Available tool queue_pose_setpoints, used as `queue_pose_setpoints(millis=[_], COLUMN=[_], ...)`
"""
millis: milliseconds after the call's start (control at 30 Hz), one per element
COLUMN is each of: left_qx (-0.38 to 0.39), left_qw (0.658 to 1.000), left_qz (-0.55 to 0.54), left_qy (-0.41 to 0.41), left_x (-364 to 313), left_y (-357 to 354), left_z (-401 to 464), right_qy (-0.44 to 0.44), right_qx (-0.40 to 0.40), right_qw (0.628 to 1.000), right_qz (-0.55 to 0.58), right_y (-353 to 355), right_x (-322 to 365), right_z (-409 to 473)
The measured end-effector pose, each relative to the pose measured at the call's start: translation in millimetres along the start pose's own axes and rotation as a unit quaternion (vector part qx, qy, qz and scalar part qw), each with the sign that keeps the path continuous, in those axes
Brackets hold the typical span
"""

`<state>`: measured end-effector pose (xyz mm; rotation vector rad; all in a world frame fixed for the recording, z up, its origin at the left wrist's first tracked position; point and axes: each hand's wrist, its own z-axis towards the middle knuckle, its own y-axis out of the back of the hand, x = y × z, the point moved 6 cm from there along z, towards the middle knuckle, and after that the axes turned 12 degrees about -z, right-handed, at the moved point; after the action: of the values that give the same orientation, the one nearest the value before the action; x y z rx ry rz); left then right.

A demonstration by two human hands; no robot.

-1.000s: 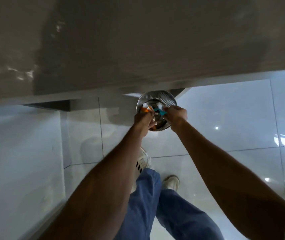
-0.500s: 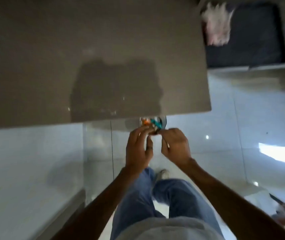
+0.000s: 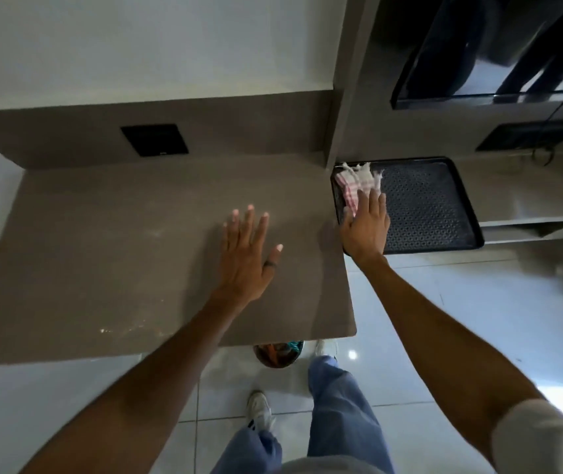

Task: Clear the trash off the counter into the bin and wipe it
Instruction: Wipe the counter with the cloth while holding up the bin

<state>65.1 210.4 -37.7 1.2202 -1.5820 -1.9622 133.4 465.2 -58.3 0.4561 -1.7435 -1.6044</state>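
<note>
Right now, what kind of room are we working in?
Probably a home kitchen or pantry corner: a brown stone-look counter with a backsplash, a black perforated tray holding a checked cloth on a side shelf, and a bin on a glossy tiled floor.

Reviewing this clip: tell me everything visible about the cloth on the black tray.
The cloth is white with pink checks and frayed, threadlike edges, and looks like thin woven fabric. It lies crumpled in the far left corner of the black tray, which has a dotted surface. The right hand reaches over it, fingers spread across its near edge, not yet closed on it.
</note>
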Motion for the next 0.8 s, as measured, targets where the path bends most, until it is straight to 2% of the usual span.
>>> queue_pose_setpoints(millis=[133, 333, 433, 533, 600, 667, 733, 800], left_qx=[-0.014, -0.036, -0.035, -0.049, -0.073, -0.077, -0.071, -0.056], left_qw=[0.999, 0.998, 0.999, 0.998, 0.997, 0.996, 0.997, 0.998], left_qz=[0.016, 0.032, 0.023, 0.015, -0.010, -0.019, -0.003, 0.011], left_qy=[0.040, 0.044, 0.033, 0.031, 0.024, 0.028, 0.004, -0.010], left_x=[-13, -13, -17, -23, -14, -13, -13, -17], left_y=[-6, -34, -41, -35, -16, -17, -14, -14], left_z=[31, 73, 67, 45, -16, -33, -50, -54], right_qy=[-0.006, 0.004, -0.017, -0.056, -0.003, 0.055, 0.087, 0.082], right_qx=[0.060, 0.162, 0.130, 0.065, -0.013, -0.057, -0.071, -0.040], right_qw=[0.998, 0.983, 0.989, 0.996, 1.000, 0.996, 0.993, 0.996], right_qz=[-0.006, -0.085, -0.065, 0.022, 0.024, 0.034, 0.020, -0.009], right_y=[-33, -84, -77, -40, -3, 13, 9, -8], right_x=[-14, -30, -32, -26, 7, 28, 42, 41], right_z=[62, 124, 123, 93, 4, -47, -106, -132])
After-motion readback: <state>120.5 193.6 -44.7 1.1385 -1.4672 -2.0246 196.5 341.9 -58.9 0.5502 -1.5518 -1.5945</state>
